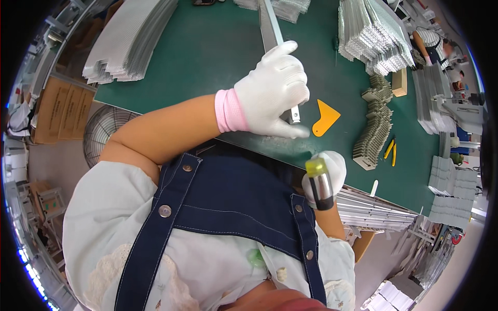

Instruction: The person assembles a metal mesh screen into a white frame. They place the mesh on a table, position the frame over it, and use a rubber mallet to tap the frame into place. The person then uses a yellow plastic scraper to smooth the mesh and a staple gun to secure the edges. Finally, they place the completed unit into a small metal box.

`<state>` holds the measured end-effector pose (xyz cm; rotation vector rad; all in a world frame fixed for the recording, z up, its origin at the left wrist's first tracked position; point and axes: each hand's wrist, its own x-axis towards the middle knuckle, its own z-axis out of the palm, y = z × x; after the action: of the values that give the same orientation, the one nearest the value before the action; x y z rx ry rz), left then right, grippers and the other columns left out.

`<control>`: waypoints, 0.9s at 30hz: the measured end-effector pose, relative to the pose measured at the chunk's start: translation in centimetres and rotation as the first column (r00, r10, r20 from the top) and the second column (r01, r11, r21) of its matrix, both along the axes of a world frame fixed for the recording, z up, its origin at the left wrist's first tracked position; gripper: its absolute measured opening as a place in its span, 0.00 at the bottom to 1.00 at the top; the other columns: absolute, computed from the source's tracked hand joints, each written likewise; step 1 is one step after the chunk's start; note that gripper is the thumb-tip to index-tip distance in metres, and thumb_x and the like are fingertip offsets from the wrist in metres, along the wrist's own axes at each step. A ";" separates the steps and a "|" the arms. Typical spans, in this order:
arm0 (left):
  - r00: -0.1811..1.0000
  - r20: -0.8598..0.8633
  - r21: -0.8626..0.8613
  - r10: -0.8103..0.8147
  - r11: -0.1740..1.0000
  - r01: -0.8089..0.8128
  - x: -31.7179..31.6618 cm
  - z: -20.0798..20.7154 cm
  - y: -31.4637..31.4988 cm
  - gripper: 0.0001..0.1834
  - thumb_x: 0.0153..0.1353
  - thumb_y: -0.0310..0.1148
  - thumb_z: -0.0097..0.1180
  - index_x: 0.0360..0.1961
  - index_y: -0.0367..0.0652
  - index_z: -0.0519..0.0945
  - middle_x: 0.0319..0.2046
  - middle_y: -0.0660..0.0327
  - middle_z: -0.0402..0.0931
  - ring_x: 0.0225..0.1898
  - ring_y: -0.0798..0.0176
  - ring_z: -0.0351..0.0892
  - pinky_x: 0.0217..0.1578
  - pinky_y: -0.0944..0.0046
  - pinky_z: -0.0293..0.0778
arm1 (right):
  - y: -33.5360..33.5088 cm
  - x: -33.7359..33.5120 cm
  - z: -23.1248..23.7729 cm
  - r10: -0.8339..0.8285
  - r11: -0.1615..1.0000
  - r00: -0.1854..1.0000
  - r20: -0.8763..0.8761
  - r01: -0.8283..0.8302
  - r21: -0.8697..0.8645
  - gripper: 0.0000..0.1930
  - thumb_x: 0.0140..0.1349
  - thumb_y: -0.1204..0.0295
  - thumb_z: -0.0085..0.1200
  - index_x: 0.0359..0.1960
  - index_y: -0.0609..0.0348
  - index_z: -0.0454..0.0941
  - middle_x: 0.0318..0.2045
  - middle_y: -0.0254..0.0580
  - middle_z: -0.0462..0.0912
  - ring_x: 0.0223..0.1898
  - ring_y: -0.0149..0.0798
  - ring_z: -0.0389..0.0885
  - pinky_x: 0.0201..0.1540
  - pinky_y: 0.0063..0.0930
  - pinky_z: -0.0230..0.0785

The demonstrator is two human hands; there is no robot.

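My left hand (275,90), in a white glove with a pink cuff, is wrapped over a long, narrow silver metal bar (271,26) near its close end. The bar runs away across the green tabletop (218,46), and its close end shows below my fingers. In my right hand (334,168), also gloved in white, is a mallet (320,186) with a yellow-green face, a silver middle and a dark face. It is held at the table's front edge, apart from the bar; its handle is hidden. An orange-yellow scraper (326,118) lies between and beyond my hands.
Stacks of silver mesh-like panels stand at the left (129,41) and far right (368,31). A curved row of grey slotted pieces (374,129) lies right, beside a wooden block (399,83) and yellow-handled pliers (390,151). A fan (104,129) stands off the table's left; another person (430,46) is far right.
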<state>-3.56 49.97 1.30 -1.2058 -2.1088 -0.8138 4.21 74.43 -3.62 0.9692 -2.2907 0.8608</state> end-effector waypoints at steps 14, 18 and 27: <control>0.993 -0.081 0.228 -0.083 0.969 0.099 0.2 -1.1 1.9 0.17 0.36 0.35 0.66 0.25 0.48 0.69 0.27 0.60 0.67 0.32 0.52 0.70 0.60 0.33 0.58 | 0.7 1.0 -3.0 -0.070 0.997 0.993 0.092 0.073 -0.026 0.22 0.45 0.73 0.66 0.45 0.61 0.76 0.25 0.42 0.77 0.26 0.48 0.78 0.32 0.40 0.68; 0.989 -0.064 0.218 -0.131 0.966 0.142 1.1 -1.9 -1.6 0.18 0.38 0.37 0.67 0.25 0.48 0.69 0.29 0.59 0.68 0.35 0.47 0.72 0.59 0.28 0.57 | 0.4 0.5 -2.5 -0.024 0.997 0.994 0.103 0.032 -0.075 0.20 0.47 0.73 0.64 0.45 0.61 0.76 0.24 0.43 0.76 0.25 0.50 0.76 0.30 0.41 0.67; 0.995 0.019 0.267 0.098 0.958 -0.099 6.3 -8.7 -10.2 0.25 0.45 0.54 0.68 0.19 0.53 0.66 0.19 0.66 0.65 0.36 0.51 0.72 0.63 0.31 0.47 | -0.5 -2.3 -2.5 -0.346 0.937 0.870 0.350 0.342 0.077 0.11 0.60 0.69 0.61 0.42 0.59 0.81 0.30 0.47 0.83 0.30 0.51 0.82 0.34 0.39 0.74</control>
<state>2.79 39.77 -7.35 -0.9489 -1.9693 -1.0200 1.92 73.91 -6.12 0.3997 -2.6684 0.9244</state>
